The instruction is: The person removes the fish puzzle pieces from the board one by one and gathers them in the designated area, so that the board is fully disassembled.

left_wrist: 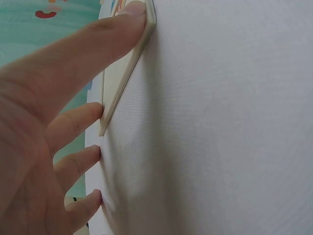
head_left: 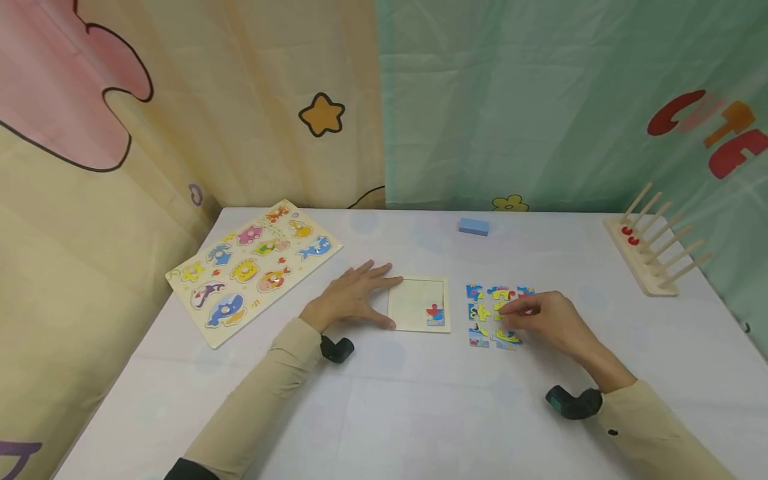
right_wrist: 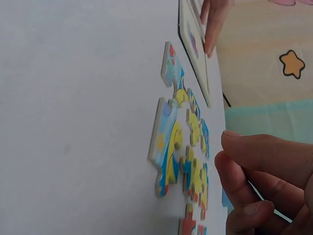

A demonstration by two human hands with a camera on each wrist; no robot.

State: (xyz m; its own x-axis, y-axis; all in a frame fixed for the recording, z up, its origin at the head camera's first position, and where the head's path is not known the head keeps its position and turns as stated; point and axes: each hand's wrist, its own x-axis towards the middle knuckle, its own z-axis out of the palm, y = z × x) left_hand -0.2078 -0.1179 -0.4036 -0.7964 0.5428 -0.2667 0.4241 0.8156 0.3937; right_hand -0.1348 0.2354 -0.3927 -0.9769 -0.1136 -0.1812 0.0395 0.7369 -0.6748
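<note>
My left hand (head_left: 354, 297) lies spread at the left edge of a shallow square puzzle frame (head_left: 414, 303). Its thumb (left_wrist: 132, 22) and index finger rest on the frame's border. One red and blue jigsaw piece (head_left: 435, 315) sits in the frame's lower right corner. To the right, several loose yellow, blue and red jigsaw pieces (head_left: 478, 312) lie in rows on the table. Over their right side hovers my right hand (head_left: 555, 323), loosely bent. In the right wrist view its thumb (right_wrist: 234, 139) and index tip are close together, with nothing seen between them.
A wooden peg board with sea animal pieces (head_left: 245, 270) lies at the back left of the white table (head_left: 384, 413). A blue block (head_left: 473, 227) is near the back edge. On the right stands a wooden rack of pegs (head_left: 645, 257) with red beads.
</note>
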